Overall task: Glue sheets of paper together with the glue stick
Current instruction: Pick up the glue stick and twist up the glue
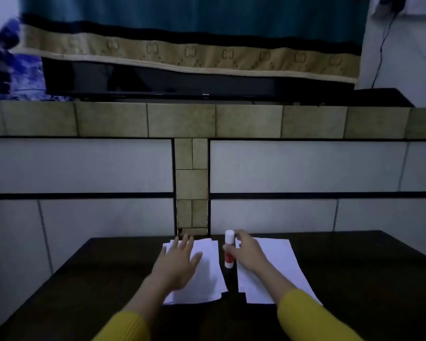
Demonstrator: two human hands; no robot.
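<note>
Two piles of white paper lie on a dark table (108, 279). My left hand (177, 262) rests flat with spread fingers on the left pile (207, 279). A glue stick (229, 249), white-capped with a red and white body, stands upright in the gap between the piles. My right hand (246, 254) grips the stick's body, fingers curled round it from the right, and hovers over the right pile (280, 264). Both arms wear yellow sleeves.
A tiled wall (305, 166) rises right behind the table's far edge. Above it a ledge carries a dark screen (182, 82) and a hanging cloth. Bare dark tabletop shows left and right of the paper.
</note>
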